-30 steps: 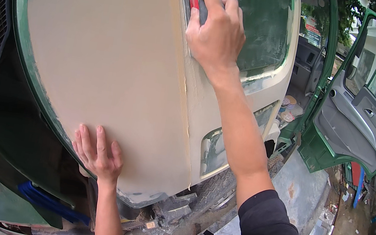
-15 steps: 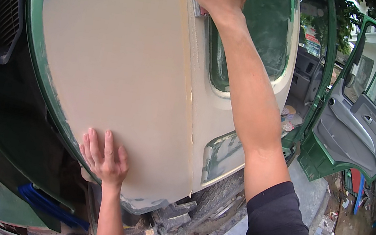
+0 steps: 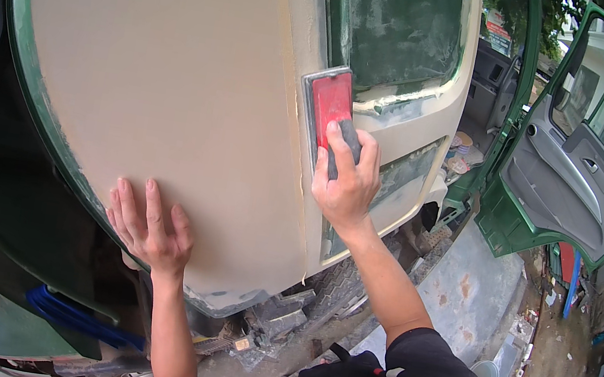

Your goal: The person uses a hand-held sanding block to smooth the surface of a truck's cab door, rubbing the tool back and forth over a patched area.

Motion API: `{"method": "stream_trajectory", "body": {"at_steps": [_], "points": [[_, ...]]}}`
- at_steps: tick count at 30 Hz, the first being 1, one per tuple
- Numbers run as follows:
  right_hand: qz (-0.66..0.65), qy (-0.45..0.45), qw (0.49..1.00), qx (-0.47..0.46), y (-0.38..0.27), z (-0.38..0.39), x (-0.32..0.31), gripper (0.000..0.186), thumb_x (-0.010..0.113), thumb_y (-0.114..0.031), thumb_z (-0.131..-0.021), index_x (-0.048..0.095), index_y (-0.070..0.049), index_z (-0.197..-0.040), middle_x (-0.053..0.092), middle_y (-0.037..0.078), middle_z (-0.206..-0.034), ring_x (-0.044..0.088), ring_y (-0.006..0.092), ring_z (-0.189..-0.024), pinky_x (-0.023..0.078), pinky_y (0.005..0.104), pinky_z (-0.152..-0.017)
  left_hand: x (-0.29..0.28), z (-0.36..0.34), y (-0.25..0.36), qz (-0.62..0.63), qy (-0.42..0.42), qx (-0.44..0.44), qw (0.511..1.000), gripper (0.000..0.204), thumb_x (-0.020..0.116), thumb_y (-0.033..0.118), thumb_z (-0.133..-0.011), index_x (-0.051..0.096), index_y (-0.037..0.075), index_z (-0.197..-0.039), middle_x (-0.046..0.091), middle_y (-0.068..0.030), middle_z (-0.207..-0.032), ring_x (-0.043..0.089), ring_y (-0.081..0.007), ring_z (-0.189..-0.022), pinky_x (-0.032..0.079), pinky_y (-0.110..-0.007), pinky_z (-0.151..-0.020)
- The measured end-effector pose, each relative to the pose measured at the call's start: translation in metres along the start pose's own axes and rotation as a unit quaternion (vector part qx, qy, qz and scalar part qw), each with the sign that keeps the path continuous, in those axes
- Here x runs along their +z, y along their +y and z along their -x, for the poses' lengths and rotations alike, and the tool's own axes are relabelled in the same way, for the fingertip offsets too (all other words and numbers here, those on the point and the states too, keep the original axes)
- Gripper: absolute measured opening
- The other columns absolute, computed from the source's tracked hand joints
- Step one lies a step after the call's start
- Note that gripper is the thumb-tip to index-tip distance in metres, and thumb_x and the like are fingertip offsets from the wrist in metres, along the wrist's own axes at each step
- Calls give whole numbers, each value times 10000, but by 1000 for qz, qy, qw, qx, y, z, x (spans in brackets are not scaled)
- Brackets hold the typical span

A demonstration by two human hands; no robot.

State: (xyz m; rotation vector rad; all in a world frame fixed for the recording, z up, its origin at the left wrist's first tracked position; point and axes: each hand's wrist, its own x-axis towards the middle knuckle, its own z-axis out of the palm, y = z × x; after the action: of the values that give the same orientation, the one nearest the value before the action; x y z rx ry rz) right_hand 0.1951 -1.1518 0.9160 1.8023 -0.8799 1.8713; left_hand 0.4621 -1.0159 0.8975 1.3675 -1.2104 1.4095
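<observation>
A red hand sanding block (image 3: 330, 97) with a dark handle is gripped in my right hand (image 3: 348, 180). Its flat face lies along the beige strip between the panel's taped edge and the green recess. My left hand (image 3: 153, 232) rests flat on the lower left of a large beige-coated vehicle panel (image 3: 153, 78), fingers spread near its green border. A thin yellowish line of tape (image 3: 293, 84) runs down the panel's right side. The green recess (image 3: 402, 31), dusty and framed in beige, sits just right of the block.
An open green door (image 3: 557, 174) with grey lining stands at the right. Round containers (image 3: 461, 147) sit in the doorway. Below the panel are dusty mechanical parts (image 3: 282, 312) and a grey platform (image 3: 464, 285). A blue bundle (image 3: 80, 315) lies at lower left.
My right hand has come down the beige strip with the sanding block, from the top edge to mid-panel. My left hand stays flat on the panel; the whole view has shifted slightly.
</observation>
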Motion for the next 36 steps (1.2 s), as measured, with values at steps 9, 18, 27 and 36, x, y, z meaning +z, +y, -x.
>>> {"method": "stream_trajectory", "body": {"at_steps": [9,18,27,36], "points": [[-26,30,999,12,-10,-73,12,516,790,-56,-800,703,-171,-1295,587,152,-1157,606,368,-1009,543,453,-772,-2,3,-3,3,3,13,1000,476,620,310,-1002,660,115,-1435,522,-215,-1560,465,-390,-1467,303,-502,-1244],[6,-13,999,29,16,110,-6,569,816,-59,-768,699,-180,-1311,598,165,-1194,622,361,-1016,550,451,-845,0,1,3,12,4,2,1000,474,635,243,-982,659,88,-1430,514,-203,-1561,489,-401,-1444,348,-535,-1207],[-9,11,1000,28,-10,-17,7,530,811,-59,-791,713,-175,-1298,609,160,-1188,626,378,-1015,552,452,-813,-5,1,-1,-1,9,14,1000,481,639,240,-989,645,94,-1447,507,-196,-1569,481,-395,-1451,346,-539,-1210],[-4,9,1000,18,-12,-26,2,549,796,-42,-790,697,-167,-1315,602,165,-1192,612,379,-991,541,451,-788,-4,-1,0,5,5,19,1000,483,644,225,-979,647,87,-1442,508,-195,-1567,483,-395,-1449,348,-540,-1210]]}}
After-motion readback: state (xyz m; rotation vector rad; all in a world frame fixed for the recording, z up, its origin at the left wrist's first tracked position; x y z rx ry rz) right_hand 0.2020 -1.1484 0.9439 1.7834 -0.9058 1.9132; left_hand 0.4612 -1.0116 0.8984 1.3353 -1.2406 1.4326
